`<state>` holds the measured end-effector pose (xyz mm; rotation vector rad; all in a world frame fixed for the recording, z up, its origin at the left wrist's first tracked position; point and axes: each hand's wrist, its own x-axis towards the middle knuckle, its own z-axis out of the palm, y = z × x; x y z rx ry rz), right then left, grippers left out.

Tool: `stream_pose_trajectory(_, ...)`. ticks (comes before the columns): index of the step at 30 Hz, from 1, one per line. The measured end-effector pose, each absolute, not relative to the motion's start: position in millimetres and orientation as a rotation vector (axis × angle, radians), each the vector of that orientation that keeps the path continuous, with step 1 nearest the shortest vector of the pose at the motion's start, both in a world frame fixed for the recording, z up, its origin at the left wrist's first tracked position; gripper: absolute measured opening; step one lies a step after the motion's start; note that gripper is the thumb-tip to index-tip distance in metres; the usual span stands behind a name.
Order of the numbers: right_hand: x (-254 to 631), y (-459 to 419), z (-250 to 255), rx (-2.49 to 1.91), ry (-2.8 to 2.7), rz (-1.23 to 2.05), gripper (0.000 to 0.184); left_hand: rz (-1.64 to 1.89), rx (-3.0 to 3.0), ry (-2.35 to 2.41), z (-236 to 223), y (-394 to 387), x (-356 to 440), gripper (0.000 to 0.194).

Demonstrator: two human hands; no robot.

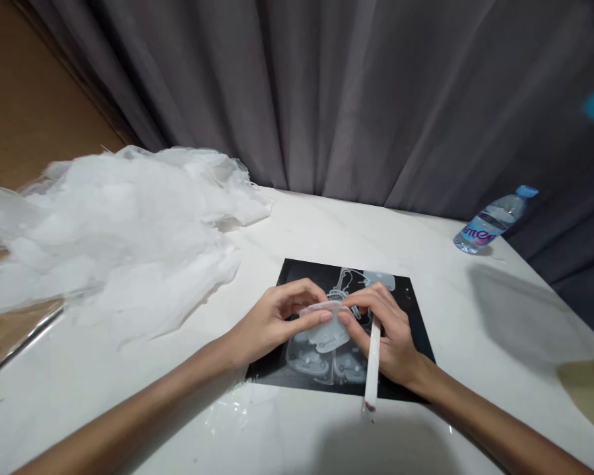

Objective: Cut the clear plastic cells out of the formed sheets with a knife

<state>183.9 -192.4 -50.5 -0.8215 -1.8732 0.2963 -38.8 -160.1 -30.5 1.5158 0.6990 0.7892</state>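
My left hand (282,315) and my right hand (389,333) meet over a black mat (416,310) on the white table. Both pinch a small clear plastic piece (324,311) between thumbs and fingertips. My right hand also carries a white stick-like tool (373,366) with a dark tip that points back towards me. Beneath the hands lie several translucent plastic parts (327,356) joined on a frame, partly covered by my fingers.
A big heap of crumpled clear plastic bags (113,231) fills the left side of the white table (475,316). A water bottle (492,221) lies on its side at the far right. Grey curtains (327,92) hang behind. A round brownish object (591,389) sits at the right edge.
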Motion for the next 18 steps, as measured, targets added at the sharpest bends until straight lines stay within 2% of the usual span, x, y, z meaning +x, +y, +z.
stream_pose_trajectory(18, 186, -188, -65, -0.693, -1.885, 0.082, 0.023, 0.936, 1.413, 0.619, -22, -150, -46, 0.008)
